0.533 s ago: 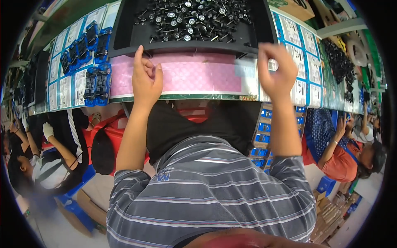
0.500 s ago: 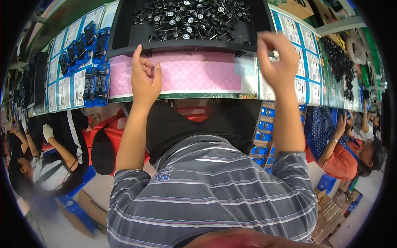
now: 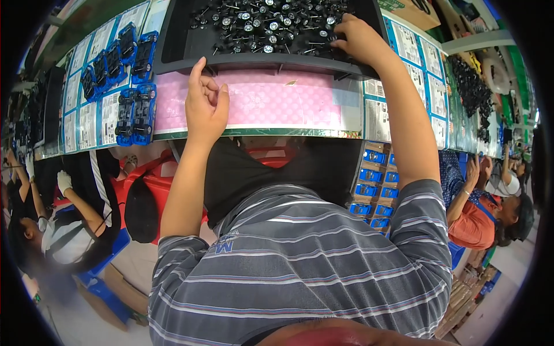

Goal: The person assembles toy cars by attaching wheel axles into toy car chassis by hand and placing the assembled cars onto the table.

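Observation:
Over the right end of a black tray [image 3: 259, 63], my right hand [image 3: 360, 39] reaches in with thumb and fingers apart, next to small black wheel-and-axle pieces [image 3: 271, 26] with shiny hubs. I see nothing held in it. My left hand [image 3: 206, 104] hovers above the pink patterned sheet [image 3: 259, 101] in front of the tray. Its index finger points up, the other fingers are loosely curled, and it holds nothing. To its left, several blue toy car bodies [image 3: 144, 112] lie with black undersides and wheels up.
Printed cards [image 3: 89, 124] cover the table on the left, and more cards [image 3: 424, 75] lie on the right. Boxes of blue toy cars [image 3: 366, 190] stand below the table edge at my right. Co-workers sit on both sides, and a red stool [image 3: 156, 190] is at lower left.
My right hand has moved forward and left, from beside the tray's right corner into the tray among the wheel pieces. The left hand has barely moved.

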Demonstrator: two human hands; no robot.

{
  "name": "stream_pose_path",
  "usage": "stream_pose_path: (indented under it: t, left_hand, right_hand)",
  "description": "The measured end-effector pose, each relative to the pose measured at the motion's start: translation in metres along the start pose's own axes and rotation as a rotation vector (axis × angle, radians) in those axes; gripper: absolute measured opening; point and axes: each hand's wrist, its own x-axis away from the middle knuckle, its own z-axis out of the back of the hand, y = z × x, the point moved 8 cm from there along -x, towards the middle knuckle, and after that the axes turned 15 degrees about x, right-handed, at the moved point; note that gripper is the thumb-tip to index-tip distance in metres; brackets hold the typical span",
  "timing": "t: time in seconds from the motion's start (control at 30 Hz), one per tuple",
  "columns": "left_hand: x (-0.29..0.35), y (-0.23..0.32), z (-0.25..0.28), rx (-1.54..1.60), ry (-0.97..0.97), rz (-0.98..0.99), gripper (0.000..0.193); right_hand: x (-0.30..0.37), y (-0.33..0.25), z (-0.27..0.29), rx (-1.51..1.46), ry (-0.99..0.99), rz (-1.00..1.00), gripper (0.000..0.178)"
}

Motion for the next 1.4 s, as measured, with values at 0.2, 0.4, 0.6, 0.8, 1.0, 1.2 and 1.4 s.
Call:
stream_pose_path:
  t: [0.2,0.4,0.6,0.8,1.0,1.2,1.4]
  left_hand:
    - [0.002,-0.004,0.001,0.012,-0.041,0.023,0.070]
    - [-0.001,-0.002,-0.002,0.039,-0.003,0.002,0.067]
    - [0.000,-0.003,-0.001,0.041,-0.001,0.020,0.068]
    - [-0.004,-0.002,-0.006,0.111,-0.032,0.076,0.070]
    - [-0.004,-0.003,-0.005,0.111,-0.010,0.016,0.068]
    - [-0.003,-0.005,0.000,0.065,-0.003,0.054,0.069]
    - [0.000,-0.013,0.008,0.089,0.008,0.030,0.071]
  right_hand:
    - [0.000,0.011,0.015,-0.258,0.057,-0.255,0.019]
    - [0.020,0.030,0.041,-0.370,0.333,-0.526,0.017]
    - [0.052,0.037,0.047,-0.547,0.451,-0.556,0.015]
    - [0.049,0.001,0.061,-0.269,0.218,-0.182,0.018]
    - [0.006,0.008,0.012,0.000,-0.071,-0.111,0.018]
    - [0.017,-0.002,0.019,-0.173,-0.063,-0.064,0.022]
    - [0.116,0.011,0.089,-0.502,0.787,-0.314,0.010]
